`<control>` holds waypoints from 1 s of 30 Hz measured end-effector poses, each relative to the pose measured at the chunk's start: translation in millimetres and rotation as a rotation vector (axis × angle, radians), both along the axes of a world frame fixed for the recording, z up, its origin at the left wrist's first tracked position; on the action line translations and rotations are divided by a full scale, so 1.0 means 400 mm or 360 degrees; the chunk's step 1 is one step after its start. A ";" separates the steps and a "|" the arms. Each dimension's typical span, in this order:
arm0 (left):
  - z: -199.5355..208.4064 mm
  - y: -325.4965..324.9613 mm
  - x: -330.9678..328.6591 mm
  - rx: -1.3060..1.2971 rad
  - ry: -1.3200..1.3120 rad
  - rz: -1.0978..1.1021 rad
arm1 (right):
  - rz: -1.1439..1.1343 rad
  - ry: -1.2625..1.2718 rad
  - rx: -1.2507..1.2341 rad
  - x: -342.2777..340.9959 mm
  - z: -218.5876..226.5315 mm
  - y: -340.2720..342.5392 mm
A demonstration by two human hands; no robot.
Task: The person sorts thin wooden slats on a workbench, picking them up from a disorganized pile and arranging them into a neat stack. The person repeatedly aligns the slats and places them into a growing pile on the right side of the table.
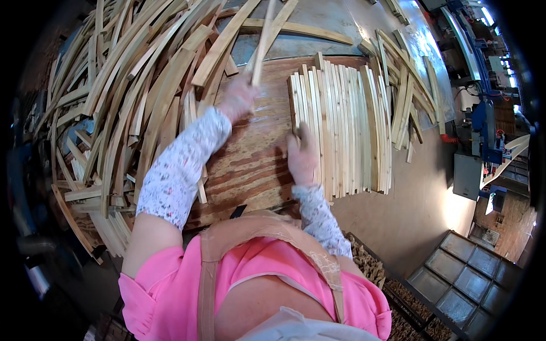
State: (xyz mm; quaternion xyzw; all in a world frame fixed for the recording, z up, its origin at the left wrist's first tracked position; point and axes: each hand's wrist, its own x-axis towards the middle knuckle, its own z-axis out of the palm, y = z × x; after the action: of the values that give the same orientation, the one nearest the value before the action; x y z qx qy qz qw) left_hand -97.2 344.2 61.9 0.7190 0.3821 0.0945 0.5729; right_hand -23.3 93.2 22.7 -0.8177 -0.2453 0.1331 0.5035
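My left hand [239, 99] is closed around the near end of a narrow wooden strip [264, 42], which points away from me above the wooden board [250, 165]. Slight motion blur softens this hand and the strip. To the right, a row of pale wooden strips [344, 125] lies side by side, with their lengths running away from me. My right hand [301, 156] is at the left side of this row, overlapping its nearest strips. Its thumb and blurred fingers stand apart, and no strip shows between them. Patterned sleeves cover both forearms.
A large tangled heap of wooden strips [142, 79] fills the left side. More loose strips [406, 91] lie beyond the row at the right. A metal surface [335, 23] stretches across the far side. Gridded panels [455, 278] stand at the lower right.
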 end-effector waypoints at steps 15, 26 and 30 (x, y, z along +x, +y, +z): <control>-0.097 0.199 -0.041 0.1824 0.0880 0.0097 | 0.0155 -0.0954 -0.0822 -0.081 -0.043 -0.172; -0.013 -0.076 -0.064 0.0062 -0.0254 0.0491 | 0.0234 0.0246 -0.0093 0.037 0.061 0.062; -0.104 -0.393 -0.127 0.0358 -0.0322 0.0033 | 0.0164 0.0685 -0.0219 0.148 0.206 0.230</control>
State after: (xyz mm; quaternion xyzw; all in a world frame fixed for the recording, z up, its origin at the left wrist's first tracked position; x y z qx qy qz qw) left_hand -147.9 187.1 20.2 0.7615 0.3168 0.2146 0.5232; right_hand 35.8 185.0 105.2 -0.7892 -0.1641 0.3462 0.4799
